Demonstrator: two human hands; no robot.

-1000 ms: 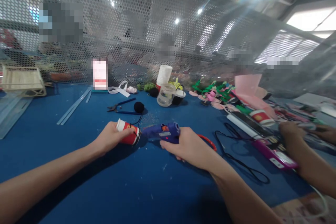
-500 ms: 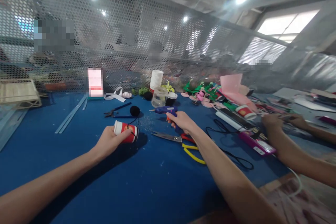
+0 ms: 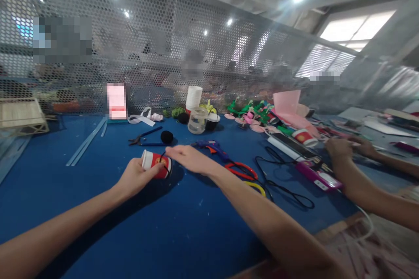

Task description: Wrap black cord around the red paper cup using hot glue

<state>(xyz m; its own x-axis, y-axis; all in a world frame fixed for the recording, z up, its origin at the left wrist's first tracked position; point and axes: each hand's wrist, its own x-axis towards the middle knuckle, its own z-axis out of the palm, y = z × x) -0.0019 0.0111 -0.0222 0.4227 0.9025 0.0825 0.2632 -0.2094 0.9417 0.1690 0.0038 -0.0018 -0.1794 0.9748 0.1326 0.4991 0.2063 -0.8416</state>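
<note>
My left hand (image 3: 135, 175) is closed around a red and white paper cup (image 3: 151, 162) lying on its side, thumb along its wall. Black yarn (image 3: 161, 157) crosses the cup toward its right end. Fingers of my right hand (image 3: 188, 158) pinch that yarn just beside the cup. A small black yarn ball (image 3: 166, 137) sits behind the hands. On the table behind my right hand lies a blue glue gun (image 3: 212, 146). Scissors with red and yellow handles (image 3: 244, 171) are partly hidden under my right forearm.
Pliers (image 3: 142, 139) lie behind the cup. Farther back stand a clear plastic jar (image 3: 197, 121) and a stack of white cups (image 3: 194, 96). A purple power strip (image 3: 319, 176) with black cable is at right, near another person's hands (image 3: 340, 148). A perforated metal screen (image 3: 131, 52) borders the table.
My right hand has let go of the glue gun, which now rests on the table, and has moved left to the yarn at the cup. My left hand still holds the cup.
</note>
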